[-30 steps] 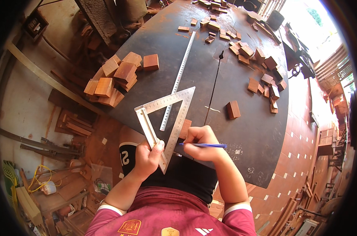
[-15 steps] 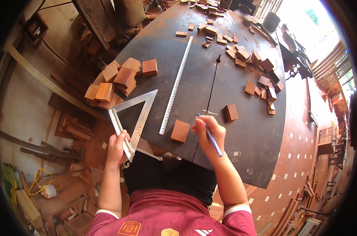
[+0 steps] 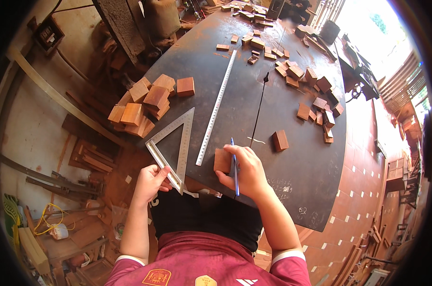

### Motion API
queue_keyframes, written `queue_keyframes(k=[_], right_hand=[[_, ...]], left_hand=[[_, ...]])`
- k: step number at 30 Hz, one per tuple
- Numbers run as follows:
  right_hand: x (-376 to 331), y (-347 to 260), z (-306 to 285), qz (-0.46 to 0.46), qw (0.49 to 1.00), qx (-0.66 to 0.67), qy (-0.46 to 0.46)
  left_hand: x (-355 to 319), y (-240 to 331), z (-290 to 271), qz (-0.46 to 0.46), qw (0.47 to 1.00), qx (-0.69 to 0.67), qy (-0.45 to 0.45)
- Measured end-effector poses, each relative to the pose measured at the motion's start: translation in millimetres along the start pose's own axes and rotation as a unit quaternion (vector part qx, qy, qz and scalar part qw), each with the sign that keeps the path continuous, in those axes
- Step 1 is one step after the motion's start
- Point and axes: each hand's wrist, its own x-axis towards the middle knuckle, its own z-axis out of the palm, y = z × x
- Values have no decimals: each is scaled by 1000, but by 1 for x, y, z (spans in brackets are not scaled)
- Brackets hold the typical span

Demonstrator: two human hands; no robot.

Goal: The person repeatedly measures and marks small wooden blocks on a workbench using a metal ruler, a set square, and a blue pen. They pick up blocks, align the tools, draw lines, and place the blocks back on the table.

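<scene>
1. Gripping a block (image 3: 222, 160) and blue pen (image 3: 234, 164), the right hand (image 3: 244, 172) sits at 6 o'clock on the surface (image 3: 292, 190).
2. The left hand (image 3: 150, 181) has pulled the square (image 3: 173, 143) off to 8 o'clock, holding its corner.
3. Marking looks finished; the ruler (image 3: 217, 106) lies at 11 o'clock.

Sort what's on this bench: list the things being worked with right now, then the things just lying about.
In hand:
left hand gripping the metal triangle square
right hand holding a blue pen and a wooden block

Lying about:
long steel ruler
pile of blocks
lone block
scattered blocks
</scene>
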Motion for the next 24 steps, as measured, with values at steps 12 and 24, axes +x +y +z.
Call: queue_keyframes(k=[12,24], right_hand=[[-2,-7,0,101,993,54,36],[4,-8,-15,73,997,8,6]], left_hand=[[-6,61,81,276,867,392,136],[21,69,101,156,887,432,56]])
